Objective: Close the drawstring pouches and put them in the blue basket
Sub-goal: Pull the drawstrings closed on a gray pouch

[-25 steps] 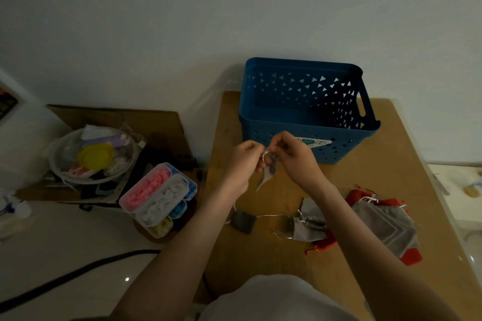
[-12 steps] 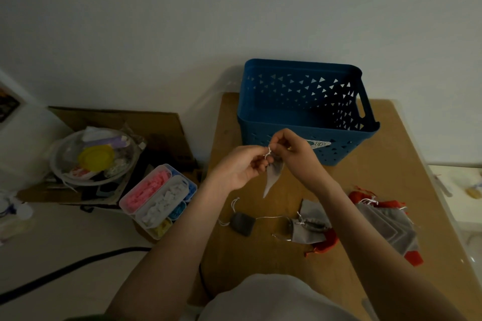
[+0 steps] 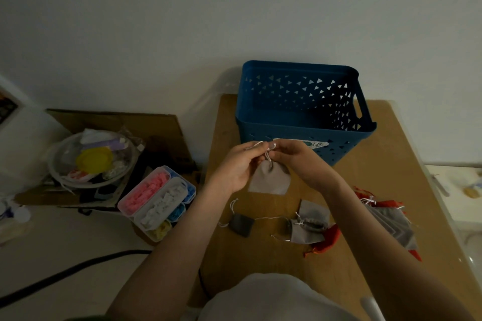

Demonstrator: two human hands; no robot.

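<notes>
A grey drawstring pouch [image 3: 270,180] hangs by its white cords between my hands, above the wooden table [image 3: 260,255]. My left hand [image 3: 238,167] pinches one cord and my right hand [image 3: 300,159] pinches the other, just in front of the blue basket [image 3: 302,135]. The basket stands at the table's far end and looks empty. A dark pouch [image 3: 241,224], a grey pouch [image 3: 309,227] and a pile of grey and red pouches [image 3: 391,221] lie on the table below my arms.
Left of the table, on the floor, sit a clear box of pink, white, blue and yellow pieces [image 3: 156,202], a round bowl of clutter [image 3: 92,159] on cardboard, and a black cable [image 3: 65,273]. A white wall stands behind the basket.
The hanging pouch has turned from edge-on to flat towards me and dropped lower on its cords. My hands have risen slightly towards the basket front.
</notes>
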